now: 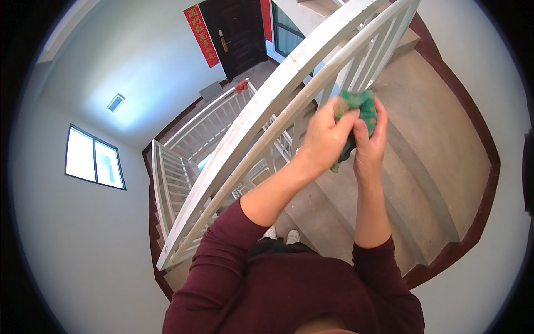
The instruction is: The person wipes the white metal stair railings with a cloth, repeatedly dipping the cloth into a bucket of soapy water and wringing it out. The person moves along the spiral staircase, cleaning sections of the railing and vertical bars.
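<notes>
Both my hands grip a crumpled green cloth (366, 109) with yellowish spots, above the concrete stairs. My left hand (327, 135) holds its left side, and my right hand (370, 140) holds its right side, with the thumbs close together. Part of the cloth hangs down between my palms. Just left of and behind my hands runs the white handrail (267, 98) of the stair railing, with a round, worn rail (288, 105) alongside it. Neither hand appears to hold the rail.
Concrete steps (429, 121) curve along the right, edged by a dark red wall band (479, 217). A lower railing (200, 115) carries a red cloth (241, 87). Beyond it are a dark door (238, 33) and red banners (202, 36). My shoes (293, 236) stand on the stairs.
</notes>
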The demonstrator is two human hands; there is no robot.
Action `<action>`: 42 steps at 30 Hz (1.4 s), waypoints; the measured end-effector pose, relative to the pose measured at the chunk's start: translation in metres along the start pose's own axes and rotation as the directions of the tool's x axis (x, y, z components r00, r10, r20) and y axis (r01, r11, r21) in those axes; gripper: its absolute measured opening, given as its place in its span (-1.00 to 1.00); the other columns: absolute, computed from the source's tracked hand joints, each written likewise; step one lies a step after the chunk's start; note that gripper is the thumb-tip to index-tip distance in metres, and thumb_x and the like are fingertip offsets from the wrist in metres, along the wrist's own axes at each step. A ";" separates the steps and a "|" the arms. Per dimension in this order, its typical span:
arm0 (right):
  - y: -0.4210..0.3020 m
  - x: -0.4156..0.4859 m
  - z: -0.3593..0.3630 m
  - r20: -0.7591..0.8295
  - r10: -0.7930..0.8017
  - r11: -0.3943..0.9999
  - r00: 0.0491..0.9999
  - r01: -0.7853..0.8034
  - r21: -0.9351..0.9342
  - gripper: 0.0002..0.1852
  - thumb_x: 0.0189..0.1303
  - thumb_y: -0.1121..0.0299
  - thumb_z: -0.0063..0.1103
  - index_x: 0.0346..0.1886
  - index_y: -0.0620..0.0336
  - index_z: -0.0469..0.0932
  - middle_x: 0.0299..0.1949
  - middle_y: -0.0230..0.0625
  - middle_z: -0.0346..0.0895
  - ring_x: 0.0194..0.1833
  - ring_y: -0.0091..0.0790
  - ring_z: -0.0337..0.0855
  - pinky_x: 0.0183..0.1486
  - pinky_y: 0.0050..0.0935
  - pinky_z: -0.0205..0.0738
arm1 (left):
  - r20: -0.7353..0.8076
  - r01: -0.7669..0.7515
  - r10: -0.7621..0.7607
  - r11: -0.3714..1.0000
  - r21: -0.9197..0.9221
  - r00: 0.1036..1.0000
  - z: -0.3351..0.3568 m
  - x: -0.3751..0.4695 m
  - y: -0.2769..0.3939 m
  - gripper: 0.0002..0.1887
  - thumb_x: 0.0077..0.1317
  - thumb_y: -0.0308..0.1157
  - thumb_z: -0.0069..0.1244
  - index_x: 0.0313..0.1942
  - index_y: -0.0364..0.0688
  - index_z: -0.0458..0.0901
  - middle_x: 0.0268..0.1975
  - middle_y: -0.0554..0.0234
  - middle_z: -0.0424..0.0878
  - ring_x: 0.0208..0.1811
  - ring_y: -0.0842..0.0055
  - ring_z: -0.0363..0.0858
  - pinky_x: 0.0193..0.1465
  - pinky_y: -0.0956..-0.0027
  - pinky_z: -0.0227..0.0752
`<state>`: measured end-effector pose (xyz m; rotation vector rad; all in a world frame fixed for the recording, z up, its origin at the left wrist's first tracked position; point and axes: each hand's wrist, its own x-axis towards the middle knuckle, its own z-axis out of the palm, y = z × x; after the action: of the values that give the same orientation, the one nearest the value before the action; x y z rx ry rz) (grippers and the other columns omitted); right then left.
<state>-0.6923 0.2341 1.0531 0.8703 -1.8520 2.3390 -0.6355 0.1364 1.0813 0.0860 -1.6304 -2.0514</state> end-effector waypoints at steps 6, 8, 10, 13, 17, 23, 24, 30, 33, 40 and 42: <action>-0.016 0.081 0.055 0.116 -0.212 0.973 0.970 0.198 0.122 -0.63 0.34 0.38 0.13 0.16 0.31 0.46 -0.03 -0.31 0.57 -0.02 -0.55 0.50 0.07 -0.54 0.39 | 0.073 -0.326 0.321 0.879 0.348 0.944 -0.038 0.054 0.053 -0.71 0.28 -0.26 0.11 -0.18 -0.35 0.65 -0.36 0.39 0.64 -0.33 0.75 0.50 -0.26 0.58 0.39; -0.027 0.108 0.063 0.184 -0.371 0.923 0.910 0.383 -0.029 -0.67 0.39 0.42 0.06 0.18 0.30 0.46 -0.02 -0.36 0.57 -0.03 -0.61 0.49 0.04 -0.59 0.41 | 0.087 -0.553 0.602 0.655 0.515 0.794 -0.048 0.070 0.069 -0.66 0.23 -0.20 0.18 -0.24 -0.37 0.69 -0.49 0.28 0.61 -0.45 0.77 0.46 -0.38 0.59 0.36; -0.040 0.131 0.066 0.218 -0.466 0.865 0.857 0.494 -0.094 -0.66 0.43 0.38 -0.02 0.20 0.25 0.44 0.00 -0.31 0.60 0.02 -0.45 0.56 0.17 -0.42 0.38 | 0.024 -0.450 0.546 0.663 0.598 0.837 -0.060 0.080 0.082 -0.69 0.18 -0.30 0.12 -0.15 -0.33 0.62 -0.28 -0.12 0.66 -0.21 0.08 0.62 -0.12 0.20 0.49; -0.052 0.149 0.062 0.459 -0.595 0.531 0.660 0.751 -0.392 -0.54 0.06 0.47 0.08 0.11 0.19 0.47 0.27 0.02 0.36 0.37 -0.03 0.27 0.45 -0.17 0.04 | -0.019 -0.396 0.766 0.354 0.847 0.643 -0.075 0.084 0.086 -0.65 0.17 -0.40 0.09 -0.05 -0.38 0.52 -0.19 -0.07 0.59 -0.20 0.18 0.61 -0.06 0.26 0.51; -0.033 0.169 0.069 0.682 -0.454 0.332 0.573 0.819 -0.468 -0.60 0.05 0.56 0.02 0.04 0.29 0.47 0.05 -0.01 0.50 0.19 0.12 0.42 0.35 -0.11 0.17 | 0.129 -0.585 0.746 0.390 0.712 0.654 -0.063 0.089 0.056 -0.71 0.15 -0.47 0.03 -0.09 -0.27 0.54 -0.26 -0.10 0.62 -0.14 -0.02 0.54 -0.07 0.06 0.43; 0.010 0.190 0.067 0.699 -0.393 0.337 0.598 0.801 -0.496 -0.60 0.36 0.21 -0.10 0.20 0.16 0.40 0.05 -0.08 0.56 0.14 0.05 0.45 0.39 -0.05 0.05 | 0.049 -0.434 0.820 0.250 0.865 0.570 -0.044 0.113 0.018 -0.64 0.14 -0.48 0.00 -0.03 -0.33 0.44 0.00 -0.16 0.51 0.06 -0.02 0.45 0.15 0.04 0.35; 0.012 0.187 0.067 0.700 -0.435 0.308 0.567 0.824 -0.476 -0.60 0.36 0.22 -0.11 0.19 0.15 0.41 0.06 -0.08 0.55 0.15 0.05 0.44 0.38 -0.06 0.07 | -0.013 -0.350 0.789 0.287 0.892 0.614 -0.045 0.114 0.017 -0.68 0.16 -0.39 0.01 -0.08 -0.32 0.49 -0.06 -0.10 0.56 0.00 0.07 0.49 0.10 0.09 0.37; 0.027 0.117 0.098 0.684 -0.581 0.268 0.441 0.897 -0.350 -0.73 0.25 0.33 0.02 -0.01 0.14 0.52 -0.03 -0.17 0.59 0.12 -0.07 0.52 0.29 -0.04 0.20 | -0.046 -0.051 0.783 0.099 0.994 0.621 -0.079 0.063 -0.005 -0.85 0.16 -0.36 0.01 -0.30 -0.22 0.54 -0.34 0.15 0.61 -0.23 0.28 0.52 -0.14 0.20 0.30; 0.041 0.050 0.129 0.704 -0.542 0.318 0.460 0.887 -0.335 -0.75 0.18 0.40 0.07 -0.06 0.14 0.52 -0.07 -0.18 0.60 0.12 -0.09 0.53 0.28 -0.03 0.21 | -0.040 -0.038 0.812 0.076 0.996 0.582 -0.118 -0.002 -0.012 -0.88 0.11 -0.41 0.00 -0.32 -0.18 0.52 -0.39 0.23 0.55 -0.27 0.32 0.49 -0.17 0.18 0.26; 0.047 -0.081 0.195 0.766 -0.457 0.403 0.451 0.873 -0.274 -0.59 0.06 0.45 0.15 0.05 0.26 0.47 0.03 -0.12 0.53 0.18 -0.05 0.47 0.30 0.02 0.18 | -0.183 0.138 0.626 0.121 0.983 0.758 -0.193 -0.139 -0.002 -0.75 0.09 -0.48 0.04 -0.18 -0.15 0.48 -0.25 0.29 0.54 -0.24 0.31 0.47 -0.14 0.19 0.20; 0.048 -0.109 0.208 0.790 -0.430 0.436 0.437 0.867 -0.242 -0.55 0.06 0.42 0.16 0.08 0.29 0.45 0.08 -0.07 0.49 0.21 -0.02 0.43 0.31 0.04 0.16 | -0.255 0.198 0.605 0.161 0.967 0.754 -0.207 -0.167 -0.005 -0.75 0.09 -0.44 0.06 -0.19 -0.13 0.48 -0.24 0.30 0.54 -0.24 0.33 0.47 -0.13 0.19 0.21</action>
<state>-0.5345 0.0649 0.9899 1.9584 -1.6664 0.8032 -0.4190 0.0237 0.9766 0.8276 -2.0083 -0.2379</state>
